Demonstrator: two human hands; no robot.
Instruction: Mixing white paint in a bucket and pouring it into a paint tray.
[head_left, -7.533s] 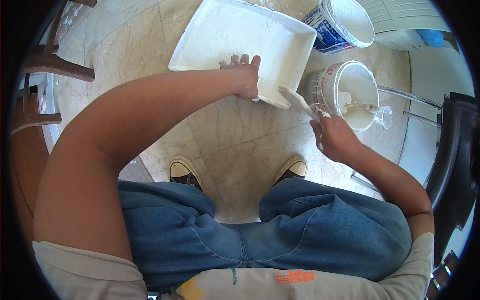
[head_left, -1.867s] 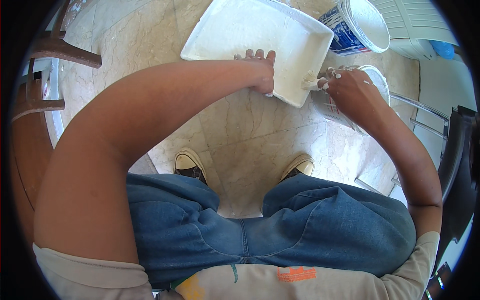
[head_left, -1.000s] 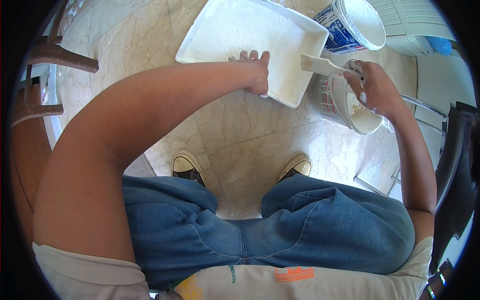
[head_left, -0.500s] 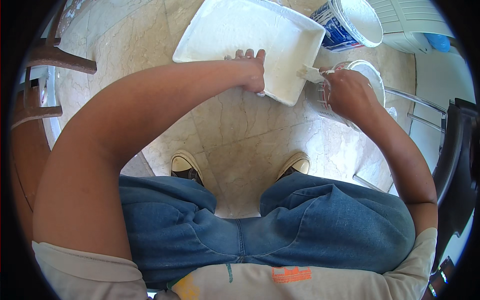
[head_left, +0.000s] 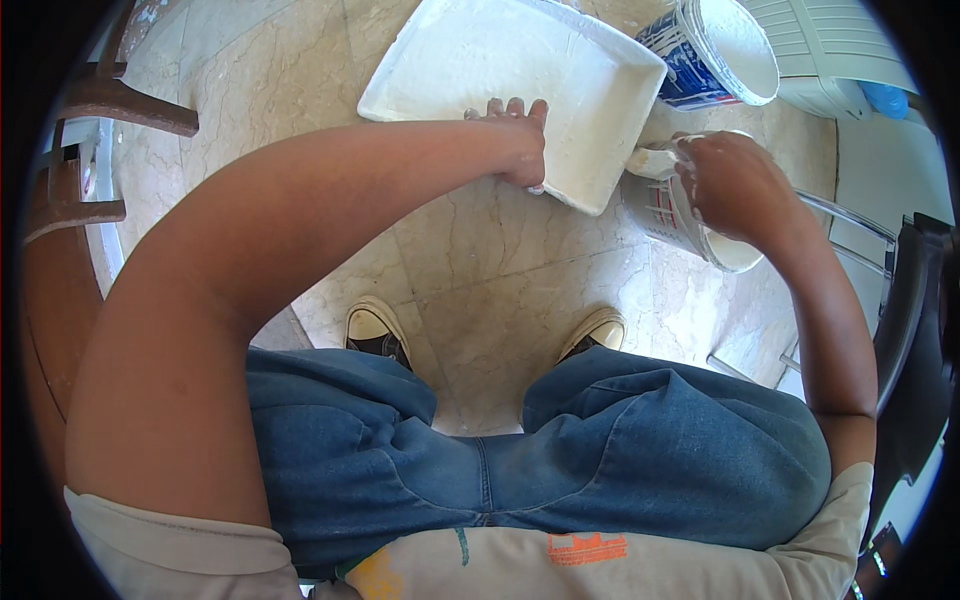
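the left hand [head_left: 515,135] clamps its fingers over the near rim of the white paint tray [head_left: 520,70], apparently to steady it on the marble floor [head_left: 500,270], while the right hand [head_left: 735,185] closes around a paint-coated tool [head_left: 650,160] whose white end pokes toward the tray corner; the tool's kind cannot be told, and the hand hangs over the small paint bucket [head_left: 680,215] standing just beside the tray. a blue-and-white paint can [head_left: 700,55] stands beyond the bucket, near the tray's far corner; the person's shoes [head_left: 375,330] and denim knees sit below, wooden furniture [head_left: 90,150] stands at the left and a dark chair [head_left: 915,340] crowds the right arm.
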